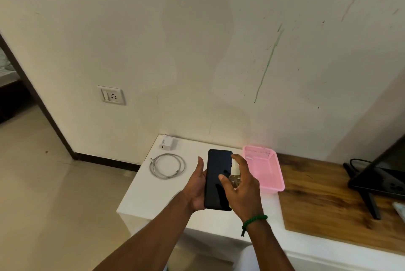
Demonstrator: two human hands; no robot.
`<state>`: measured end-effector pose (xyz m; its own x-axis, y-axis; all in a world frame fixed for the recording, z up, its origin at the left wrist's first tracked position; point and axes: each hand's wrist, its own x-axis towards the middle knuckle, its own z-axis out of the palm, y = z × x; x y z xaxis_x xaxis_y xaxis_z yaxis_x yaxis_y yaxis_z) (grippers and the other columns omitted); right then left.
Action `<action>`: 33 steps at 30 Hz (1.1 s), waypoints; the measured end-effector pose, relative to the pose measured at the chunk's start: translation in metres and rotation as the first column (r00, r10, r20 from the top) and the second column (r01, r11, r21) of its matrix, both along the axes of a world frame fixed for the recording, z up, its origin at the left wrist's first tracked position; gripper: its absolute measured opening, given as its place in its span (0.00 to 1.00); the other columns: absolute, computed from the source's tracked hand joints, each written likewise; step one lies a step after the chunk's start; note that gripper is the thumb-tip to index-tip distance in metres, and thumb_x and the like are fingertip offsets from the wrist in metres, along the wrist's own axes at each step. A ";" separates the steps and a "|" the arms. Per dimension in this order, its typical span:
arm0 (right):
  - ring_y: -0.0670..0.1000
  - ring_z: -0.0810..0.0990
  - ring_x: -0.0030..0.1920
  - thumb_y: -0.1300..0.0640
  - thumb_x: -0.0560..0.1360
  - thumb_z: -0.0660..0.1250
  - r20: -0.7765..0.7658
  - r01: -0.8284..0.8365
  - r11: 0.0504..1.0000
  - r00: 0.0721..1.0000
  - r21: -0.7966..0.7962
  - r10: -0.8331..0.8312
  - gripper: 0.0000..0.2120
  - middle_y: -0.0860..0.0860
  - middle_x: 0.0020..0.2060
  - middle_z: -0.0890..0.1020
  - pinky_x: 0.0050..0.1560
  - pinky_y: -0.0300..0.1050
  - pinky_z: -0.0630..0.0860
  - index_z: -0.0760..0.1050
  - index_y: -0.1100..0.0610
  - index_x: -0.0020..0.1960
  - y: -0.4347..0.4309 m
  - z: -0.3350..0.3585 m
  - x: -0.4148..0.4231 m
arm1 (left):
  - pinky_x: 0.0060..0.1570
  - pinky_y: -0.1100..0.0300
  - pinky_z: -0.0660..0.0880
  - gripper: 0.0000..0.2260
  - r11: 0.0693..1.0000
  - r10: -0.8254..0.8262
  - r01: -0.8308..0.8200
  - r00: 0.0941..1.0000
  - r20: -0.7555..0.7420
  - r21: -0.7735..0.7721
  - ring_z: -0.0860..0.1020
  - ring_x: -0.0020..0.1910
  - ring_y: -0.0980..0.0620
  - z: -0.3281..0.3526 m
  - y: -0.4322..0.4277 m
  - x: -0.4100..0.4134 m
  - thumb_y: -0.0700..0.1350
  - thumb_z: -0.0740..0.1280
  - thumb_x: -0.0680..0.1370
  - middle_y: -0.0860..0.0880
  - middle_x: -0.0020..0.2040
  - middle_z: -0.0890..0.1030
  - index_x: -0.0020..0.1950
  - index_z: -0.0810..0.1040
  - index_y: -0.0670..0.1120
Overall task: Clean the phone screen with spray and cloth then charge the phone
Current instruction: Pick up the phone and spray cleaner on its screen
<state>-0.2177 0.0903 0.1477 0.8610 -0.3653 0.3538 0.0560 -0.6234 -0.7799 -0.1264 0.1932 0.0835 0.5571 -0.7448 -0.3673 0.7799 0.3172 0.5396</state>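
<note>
Wall socket: over on the left, a white wall socket [112,95] sits low on the cream wall, well clear of the desk.
Desk: a white desk [151,196] stands against the wall, with a wooden top [317,200] covering its right part.
Charger adapter: a white charger adapter [167,142] lies at the back left corner of the desk, close to the wall.
Cable: just in front of the adapter is a white cable [167,166], coiled in a loose loop and lying flat, apart from the adapter.
Left hand: here's the left hand [196,191], raised above the desk and clamped on the phone. The thumb stands up along the phone's left edge, and the other fingers are hidden behind it.
Phone: the black phone [218,174] is upright in that grip, its dark screen facing the camera, in the air over the middle of the desk.
Spray bottle: a small clear spray bottle [235,179] with a white top is right beside the phone's right edge.
Right hand: the right hand [245,191] has its fingers [237,158] curled round the bottle. The forefinger is on the top, the thumb is across the screen's edge, and a green bracelet [254,221] is on the wrist.
Basket: a pink plastic basket [276,174] stands on the desk just behind the right hand.
Screen: at the far right, a dark screen on a stand [381,181] sits on the wooden top.
</note>
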 end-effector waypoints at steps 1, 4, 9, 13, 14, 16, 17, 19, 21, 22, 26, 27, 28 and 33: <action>0.48 0.80 0.41 0.55 0.72 0.71 -0.001 0.007 1.000 1.000 -0.015 -0.007 0.26 0.43 0.49 0.78 0.47 0.44 0.80 0.66 0.49 0.67 0.001 0.000 0.000 | 0.52 0.47 0.79 0.39 1.000 0.003 -0.003 1.000 -0.004 0.008 0.83 0.50 0.43 0.000 0.000 0.000 0.75 0.48 0.71 0.43 0.51 0.84 0.58 0.83 0.48; 0.44 0.76 0.33 0.57 0.73 0.69 -0.021 0.021 0.999 1.000 -0.032 -0.022 0.24 0.46 0.39 0.79 0.42 0.44 0.80 0.66 0.50 0.66 0.000 -0.002 0.002 | 0.51 0.48 0.79 0.39 1.000 0.006 -0.006 1.000 -0.005 0.012 0.83 0.49 0.43 -0.002 0.001 0.001 0.75 0.47 0.71 0.43 0.51 0.84 0.57 0.83 0.48; 0.45 0.78 0.38 0.58 0.70 0.72 -0.042 -0.027 0.998 0.999 -0.050 0.025 0.29 0.44 0.48 0.78 0.47 0.41 0.80 0.64 0.50 0.66 0.002 -0.004 0.005 | 0.48 0.50 0.79 0.39 1.000 -0.005 0.005 1.000 0.003 0.008 0.84 0.47 0.45 -0.003 0.001 0.001 0.75 0.47 0.71 0.44 0.49 0.85 0.56 0.84 0.49; 0.49 0.80 0.44 0.59 0.67 0.74 -0.093 -0.048 0.998 0.995 -0.036 0.044 0.34 0.45 0.52 0.75 0.51 0.45 0.80 0.61 0.48 0.67 0.002 -0.006 0.007 | 0.48 0.51 0.79 0.39 1.000 -0.012 0.012 1.000 0.000 0.004 0.83 0.45 0.45 -0.004 0.000 0.002 0.75 0.46 0.72 0.45 0.47 0.85 0.54 0.84 0.48; 0.50 0.80 0.44 0.61 0.67 0.73 -0.101 -0.043 0.998 0.994 -0.040 0.039 0.34 0.46 0.51 0.76 0.50 0.46 0.81 0.61 0.48 0.67 0.002 -0.007 0.007 | 0.48 0.51 0.79 0.39 1.000 -0.013 0.013 1.000 0.000 0.004 0.83 0.44 0.45 -0.004 0.000 0.001 0.75 0.46 0.72 0.45 0.46 0.85 0.53 0.85 0.48; 0.50 0.79 0.41 0.63 0.67 0.72 -0.107 -0.037 0.999 0.994 -0.037 0.033 0.34 0.47 0.47 0.77 0.47 0.44 0.81 0.61 0.47 0.66 0.002 -0.007 0.008 | 0.48 0.51 0.79 0.39 1.000 -0.014 0.014 1.000 -0.001 0.002 0.84 0.44 0.45 -0.003 0.000 0.002 0.74 0.46 0.72 0.45 0.46 0.85 0.53 0.85 0.48; 0.49 0.79 0.38 0.63 0.66 0.71 -0.106 -0.037 0.999 0.994 -0.030 0.034 0.33 0.46 0.43 0.77 0.43 0.42 0.80 0.61 0.47 0.66 0.002 -0.007 0.008 | 0.48 0.50 0.79 0.39 1.000 -0.015 0.015 1.000 -0.002 -0.001 0.84 0.45 0.45 -0.003 0.000 0.002 0.74 0.46 0.72 0.45 0.46 0.85 0.53 0.85 0.48; 0.46 0.77 0.34 0.64 0.66 0.70 -0.105 -0.038 0.999 0.994 -0.015 0.036 0.33 0.45 0.35 0.75 0.37 0.39 0.78 0.61 0.47 0.65 0.001 -0.008 0.008 | 0.48 0.50 0.79 0.38 1.000 -0.016 0.016 1.000 -0.001 -0.007 0.84 0.47 0.45 -0.002 0.001 0.002 0.74 0.47 0.72 0.45 0.48 0.85 0.54 0.85 0.49; 0.46 0.77 0.33 0.64 0.66 0.70 -0.113 -0.034 0.999 0.993 -0.003 0.034 0.33 0.47 0.34 0.75 0.36 0.39 0.78 0.61 0.47 0.65 0.000 -0.008 0.009 | 0.49 0.50 0.79 0.38 1.000 -0.015 0.016 1.000 0.004 -0.011 0.84 0.48 0.45 -0.002 0.000 0.002 0.74 0.47 0.72 0.46 0.49 0.85 0.55 0.84 0.49; 0.47 0.77 0.33 0.63 0.66 0.71 -0.115 -0.031 1.000 0.993 -0.003 0.031 0.33 0.48 0.35 0.76 0.36 0.40 0.79 0.61 0.48 0.65 -0.001 -0.007 0.010 | 0.49 0.50 0.79 0.38 1.000 -0.014 0.014 1.000 0.008 -0.014 0.84 0.49 0.45 -0.002 0.000 0.002 0.74 0.48 0.72 0.46 0.50 0.85 0.56 0.84 0.49; 0.49 0.78 0.38 0.62 0.65 0.71 -0.125 -0.033 0.999 0.992 -0.037 0.028 0.32 0.49 0.40 0.76 0.41 0.41 0.79 0.62 0.48 0.65 -0.004 -0.004 0.014 | 0.55 0.48 0.77 0.37 1.000 0.002 -0.002 1.000 0.027 -0.021 0.82 0.53 0.43 -0.004 -0.001 0.002 0.74 0.51 0.70 0.44 0.54 0.84 0.60 0.82 0.49; 0.50 0.78 0.39 0.62 0.65 0.70 -0.131 -0.037 0.998 0.991 -0.054 0.030 0.32 0.49 0.42 0.76 0.43 0.42 0.79 0.62 0.48 0.64 -0.005 -0.003 0.015 | 0.56 0.46 0.77 0.37 1.000 0.006 -0.005 0.999 0.034 -0.018 0.82 0.54 0.43 -0.004 -0.001 0.002 0.74 0.51 0.70 0.43 0.55 0.83 0.61 0.81 0.49; 0.50 0.77 0.40 0.62 0.65 0.70 -0.139 -0.039 0.997 0.990 -0.073 0.029 0.32 0.49 0.42 0.76 0.44 0.43 0.79 0.62 0.48 0.64 -0.006 -0.003 0.016 | 0.58 0.46 0.76 0.37 1.000 0.011 -0.010 0.999 0.039 -0.016 0.82 0.54 0.42 -0.004 -0.001 0.002 0.74 0.52 0.70 0.43 0.55 0.83 0.61 0.81 0.50; 0.51 0.77 0.41 0.64 0.65 0.68 -0.209 -0.038 0.991 0.978 -0.125 0.011 0.29 0.50 0.42 0.77 0.44 0.42 0.77 0.64 0.50 0.63 -0.008 -0.003 0.021 | 0.56 0.47 0.76 0.37 0.999 0.031 -0.031 0.999 0.011 0.007 0.82 0.53 0.42 -0.006 -0.002 0.002 0.74 0.50 0.71 0.43 0.55 0.83 0.60 0.82 0.49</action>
<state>-0.1972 0.0823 0.1446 0.9287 -0.3062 0.2090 -0.0817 -0.7190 -0.6902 -0.1246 0.1913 0.0780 0.5838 -0.7245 -0.3664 0.7639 0.3375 0.5500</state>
